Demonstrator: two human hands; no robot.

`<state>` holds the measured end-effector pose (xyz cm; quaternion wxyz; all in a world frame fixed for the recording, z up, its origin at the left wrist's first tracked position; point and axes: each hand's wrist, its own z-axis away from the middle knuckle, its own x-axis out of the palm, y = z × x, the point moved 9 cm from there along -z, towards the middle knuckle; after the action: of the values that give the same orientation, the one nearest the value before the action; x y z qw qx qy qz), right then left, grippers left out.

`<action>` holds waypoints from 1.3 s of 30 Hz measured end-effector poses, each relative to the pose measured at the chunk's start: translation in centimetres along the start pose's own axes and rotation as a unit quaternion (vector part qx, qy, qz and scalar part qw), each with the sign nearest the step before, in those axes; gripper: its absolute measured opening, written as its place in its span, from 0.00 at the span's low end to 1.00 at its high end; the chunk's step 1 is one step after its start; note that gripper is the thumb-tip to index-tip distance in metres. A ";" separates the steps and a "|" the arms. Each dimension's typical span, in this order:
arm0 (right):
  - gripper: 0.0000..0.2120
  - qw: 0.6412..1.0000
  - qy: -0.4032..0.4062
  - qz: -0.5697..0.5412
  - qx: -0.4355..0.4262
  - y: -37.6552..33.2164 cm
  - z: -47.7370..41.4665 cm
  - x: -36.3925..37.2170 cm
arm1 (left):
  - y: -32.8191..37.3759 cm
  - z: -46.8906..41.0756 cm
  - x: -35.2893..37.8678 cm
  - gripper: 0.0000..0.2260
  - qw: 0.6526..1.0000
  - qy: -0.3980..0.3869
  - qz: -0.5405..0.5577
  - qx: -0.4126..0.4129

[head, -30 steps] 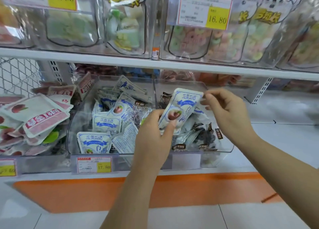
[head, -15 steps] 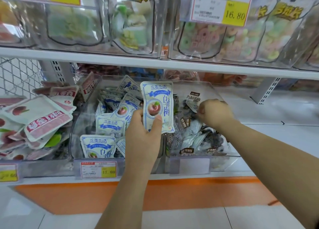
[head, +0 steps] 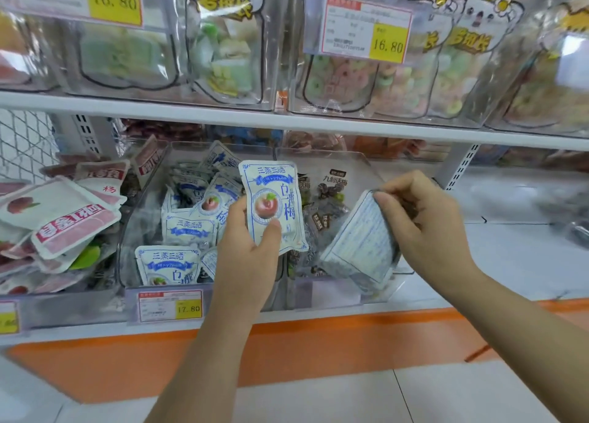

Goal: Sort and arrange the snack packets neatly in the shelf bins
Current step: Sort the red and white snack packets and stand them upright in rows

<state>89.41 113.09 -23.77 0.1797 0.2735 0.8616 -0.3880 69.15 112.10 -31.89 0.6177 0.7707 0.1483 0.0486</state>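
My left hand (head: 247, 250) holds a white-and-blue plum packet (head: 272, 199) upright, thumb on its front, in front of the divide between two clear bins. My right hand (head: 420, 222) pinches the top of a second white packet (head: 358, 247), back side showing, tilted over the right bin (head: 376, 292). That bin holds dark transparent plum packets (head: 331, 190). The middle bin (head: 127, 231) holds several matching white-and-blue packets (head: 188, 228).
A left bin holds pink-and-white packets (head: 60, 218). Price tags (head: 170, 304) hang on the bin fronts. The upper shelf (head: 287, 119) carries clear candy bins and overhangs close above. The white shelf surface (head: 510, 257) lies to the right, with an orange strip below.
My right hand has lifted a white packet out of the right bin, having reached into it half a second ago. My left hand keeps the first packet upright in about the same place.
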 end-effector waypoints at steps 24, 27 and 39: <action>0.07 0.954 -0.235 0.143 0.123 7.6 0.0 6.8 | -3.2 -2.8 -9.9 0.25 0.965 0.175 -0.196 -0.008; 0.06 0.937 -0.283 0.165 0.120 8.3 0.4 7.9 | -4.5 -3.6 -9.2 0.34 0.959 0.128 -0.250 -0.030; 0.08 0.929 -0.271 0.250 0.035 9.9 -1.0 9.5 | -4.9 -4.1 -5.8 0.15 0.893 0.025 -0.449 0.007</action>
<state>87.88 122.43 -33.69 0.4876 0.3708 0.6698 -0.4196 61.76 115.17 -35.07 0.5648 0.6248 0.4942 -0.2155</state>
